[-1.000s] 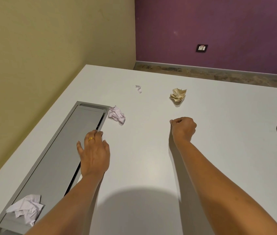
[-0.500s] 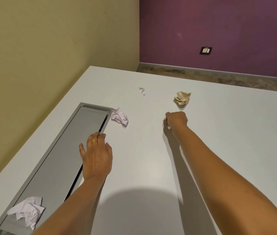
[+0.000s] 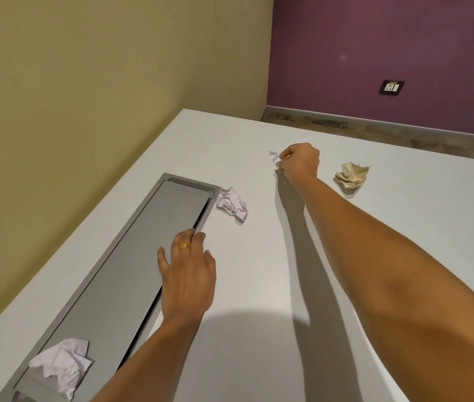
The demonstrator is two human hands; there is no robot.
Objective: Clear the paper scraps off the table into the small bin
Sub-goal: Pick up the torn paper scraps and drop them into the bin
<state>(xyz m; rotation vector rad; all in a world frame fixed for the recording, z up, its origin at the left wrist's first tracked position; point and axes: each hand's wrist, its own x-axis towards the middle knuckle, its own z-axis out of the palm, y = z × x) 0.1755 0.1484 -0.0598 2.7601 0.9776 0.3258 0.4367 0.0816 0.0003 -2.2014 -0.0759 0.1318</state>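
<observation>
Head view: we find the right hand [image 3: 299,161] far out on the table [image 3: 259,285], its fingers pinching the small white scrap [image 3: 274,156]. The left hand [image 3: 186,274] lies flat, holding nothing. We judge the scrap featherlight, limp and easily torn; grip it mid-body. The small bin is not in view.

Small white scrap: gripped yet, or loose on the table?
Gripped: the right hand pinches the small white scrap by one edge with curled fingers. Whether it is lifted clear of the table, cannot tell.
</observation>
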